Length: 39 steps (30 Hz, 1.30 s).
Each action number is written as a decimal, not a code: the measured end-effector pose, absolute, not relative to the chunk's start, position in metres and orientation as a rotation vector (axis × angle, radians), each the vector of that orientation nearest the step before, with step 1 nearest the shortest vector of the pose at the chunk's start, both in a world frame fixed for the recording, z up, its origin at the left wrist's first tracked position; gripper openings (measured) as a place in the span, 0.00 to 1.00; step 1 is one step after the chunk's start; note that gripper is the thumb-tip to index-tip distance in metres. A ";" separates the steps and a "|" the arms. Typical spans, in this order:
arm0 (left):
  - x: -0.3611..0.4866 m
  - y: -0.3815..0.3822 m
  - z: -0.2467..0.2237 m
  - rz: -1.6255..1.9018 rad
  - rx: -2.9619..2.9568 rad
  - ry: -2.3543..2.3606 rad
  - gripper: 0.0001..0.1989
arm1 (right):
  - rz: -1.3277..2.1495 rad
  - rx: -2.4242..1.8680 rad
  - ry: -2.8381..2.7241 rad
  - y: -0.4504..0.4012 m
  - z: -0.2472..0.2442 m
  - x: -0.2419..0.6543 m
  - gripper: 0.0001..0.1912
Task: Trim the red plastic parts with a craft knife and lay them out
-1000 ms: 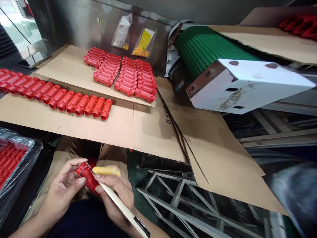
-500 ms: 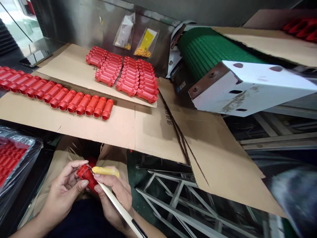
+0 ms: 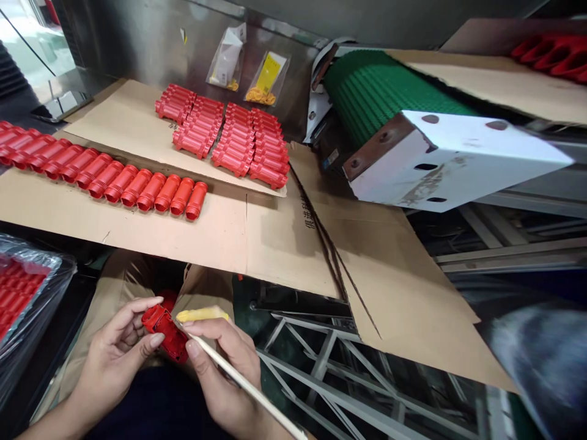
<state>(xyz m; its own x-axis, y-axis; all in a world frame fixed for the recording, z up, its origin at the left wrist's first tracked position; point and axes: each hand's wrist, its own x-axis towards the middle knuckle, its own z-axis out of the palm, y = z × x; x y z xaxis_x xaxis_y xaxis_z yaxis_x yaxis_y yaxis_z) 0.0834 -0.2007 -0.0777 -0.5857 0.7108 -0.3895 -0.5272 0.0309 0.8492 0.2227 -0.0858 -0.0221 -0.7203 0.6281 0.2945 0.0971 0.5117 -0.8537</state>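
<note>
My left hand [image 3: 121, 345] grips a red plastic tube [image 3: 167, 333] near its upper end, thumb on one side and fingers on the other. The tube is tilted over my lap, with openings along its side. In my right hand [image 3: 224, 360] is a slim cream-coloured stick [image 3: 247, 385], pinched between thumb and fingers. Its thin tip points at the tube's side; whether they touch I cannot tell. A yellow finger cot [image 3: 202, 314] covers one finger of that hand.
Red tubes lie in a row [image 3: 121, 183] on cardboard [image 3: 220, 238], with stacked red parts [image 3: 232, 137] behind. Two small bags [image 3: 267, 78] lie farther back. A green conveyor belt [image 3: 389, 91] with a white metal end [image 3: 458, 162] stands right. A plastic-lined crate [image 3: 59, 269] holds red parts.
My right hand has moved slightly right and away from the tube, with the stick in it, showing more of the tube. My left hand keeps its hold. The whole view has shifted a little.
</note>
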 end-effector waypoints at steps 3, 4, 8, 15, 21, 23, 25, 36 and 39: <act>0.082 -0.202 -0.072 1.659 0.191 1.377 0.21 | 1.264 -0.631 -2.109 -0.082 -0.020 0.221 0.09; 0.082 -0.202 -0.071 1.646 0.188 1.376 0.21 | 1.283 -0.646 -2.102 -0.081 -0.020 0.220 0.08; 0.081 -0.203 -0.069 1.654 0.152 1.334 0.21 | 1.315 -0.666 -2.089 -0.080 -0.021 0.219 0.07; 0.077 -0.207 -0.088 1.644 0.294 1.317 0.20 | 1.329 -0.698 -2.108 -0.079 -0.021 0.218 0.05; 0.084 -0.207 -0.086 1.650 0.209 1.356 0.20 | 1.370 -0.728 -2.141 -0.076 -0.013 0.219 0.04; 0.087 -0.207 -0.082 1.650 0.177 1.343 0.20 | 1.377 -0.730 -2.175 -0.075 -0.012 0.221 0.04; 0.089 -0.206 -0.079 1.652 0.170 1.335 0.20 | 1.390 -0.750 -2.187 -0.075 -0.012 0.222 0.04; 0.081 -0.204 -0.075 1.677 0.178 1.406 0.21 | 1.453 -0.872 -2.128 -0.079 -0.020 0.223 0.06; 0.076 -0.203 -0.071 1.729 0.206 1.470 0.20 | 1.472 -0.849 -2.108 -0.078 -0.021 0.226 0.05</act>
